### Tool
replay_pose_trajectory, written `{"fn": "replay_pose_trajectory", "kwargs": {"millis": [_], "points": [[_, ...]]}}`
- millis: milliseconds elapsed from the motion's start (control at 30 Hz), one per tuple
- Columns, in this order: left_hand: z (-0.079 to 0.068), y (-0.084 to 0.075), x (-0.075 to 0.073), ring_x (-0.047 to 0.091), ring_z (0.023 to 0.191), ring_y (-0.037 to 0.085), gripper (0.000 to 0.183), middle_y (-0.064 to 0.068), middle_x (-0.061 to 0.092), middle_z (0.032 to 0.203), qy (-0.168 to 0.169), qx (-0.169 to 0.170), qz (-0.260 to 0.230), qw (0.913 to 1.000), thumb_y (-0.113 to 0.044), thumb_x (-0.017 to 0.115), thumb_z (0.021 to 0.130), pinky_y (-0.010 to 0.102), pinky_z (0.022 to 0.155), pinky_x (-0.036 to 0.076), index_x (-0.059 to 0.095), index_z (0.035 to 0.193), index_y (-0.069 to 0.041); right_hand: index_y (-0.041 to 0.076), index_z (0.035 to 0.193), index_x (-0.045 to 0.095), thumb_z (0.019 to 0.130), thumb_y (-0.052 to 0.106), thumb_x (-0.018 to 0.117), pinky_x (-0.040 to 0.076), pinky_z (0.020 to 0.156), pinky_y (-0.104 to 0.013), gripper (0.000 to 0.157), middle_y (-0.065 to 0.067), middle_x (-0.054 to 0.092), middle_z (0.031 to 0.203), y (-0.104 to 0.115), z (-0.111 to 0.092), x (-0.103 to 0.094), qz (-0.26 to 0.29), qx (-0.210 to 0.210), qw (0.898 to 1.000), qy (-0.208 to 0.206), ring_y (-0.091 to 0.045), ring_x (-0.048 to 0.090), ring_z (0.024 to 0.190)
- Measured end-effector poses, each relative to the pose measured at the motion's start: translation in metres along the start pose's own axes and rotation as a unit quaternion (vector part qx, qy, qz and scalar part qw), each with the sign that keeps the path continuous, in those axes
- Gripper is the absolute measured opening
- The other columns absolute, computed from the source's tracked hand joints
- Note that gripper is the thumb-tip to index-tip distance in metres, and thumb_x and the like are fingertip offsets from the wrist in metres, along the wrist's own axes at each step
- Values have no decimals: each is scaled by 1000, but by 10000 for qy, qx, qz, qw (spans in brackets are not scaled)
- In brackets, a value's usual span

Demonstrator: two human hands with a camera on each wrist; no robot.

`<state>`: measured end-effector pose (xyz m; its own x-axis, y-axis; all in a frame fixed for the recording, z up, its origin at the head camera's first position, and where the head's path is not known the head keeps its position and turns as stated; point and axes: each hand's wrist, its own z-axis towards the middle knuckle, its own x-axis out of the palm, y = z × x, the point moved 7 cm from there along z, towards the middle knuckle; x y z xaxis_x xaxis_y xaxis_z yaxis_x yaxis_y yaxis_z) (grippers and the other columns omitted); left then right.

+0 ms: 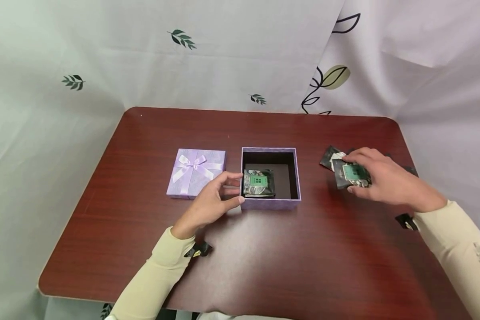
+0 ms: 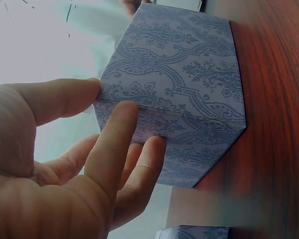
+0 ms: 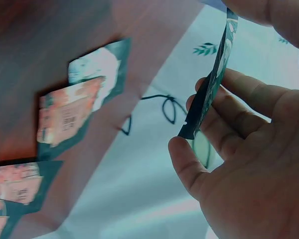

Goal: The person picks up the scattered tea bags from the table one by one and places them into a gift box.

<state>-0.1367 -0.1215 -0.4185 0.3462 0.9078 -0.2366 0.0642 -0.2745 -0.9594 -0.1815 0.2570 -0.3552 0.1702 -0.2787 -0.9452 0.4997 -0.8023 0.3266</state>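
My left hand touches the left side of an open purple box, its thumb at the front corner and its fingers along the wall. The left wrist view shows these fingers extended against the paisley-patterned side. Inside the box, a dark sachet with a green label lies at the left. Off to the right, my right hand pinches another green-labelled sachet between thumb and fingers. Seen edge-on in the right wrist view, that sachet is raised off the table.
The purple lid with a ribbon bow lies left of the box. Several more sachets lie on the table at the right, partly hidden by my right hand in the head view. A patterned white curtain hangs behind the brown table.
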Motion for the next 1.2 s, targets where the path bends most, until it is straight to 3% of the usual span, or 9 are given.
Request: {"fn": "replay_pose_trajectory", "kwargs": {"millis": [433,800,1200], "points": [[-1,0,2,70,123,37,61,20,66,133,-4,-56,-23,10000,-3,79,91,48,101,60,56,147,-5,8,143,61,81,20,87,46,89,-46,68,-3,59,137,53,34,-12,94,-400,9990,150,-21,53,118],[0,1,1,70,124,37,61,21,65,134,13,-115,22,9999,-5,80,91,48,101,60,56,147,-5,8,147,58,85,24,83,46,102,-53,69,-3,56,141,90,61,4,130,-618,9970,456,-24,51,128],[0,-1,2,68,126,40,61,23,64,137,79,-139,-118,9998,-4,79,92,48,101,59,55,148,-5,4,147,58,86,28,83,45,103,-54,70,-9,57,143,123,93,23,256,-840,9941,631,-28,50,132]]}}
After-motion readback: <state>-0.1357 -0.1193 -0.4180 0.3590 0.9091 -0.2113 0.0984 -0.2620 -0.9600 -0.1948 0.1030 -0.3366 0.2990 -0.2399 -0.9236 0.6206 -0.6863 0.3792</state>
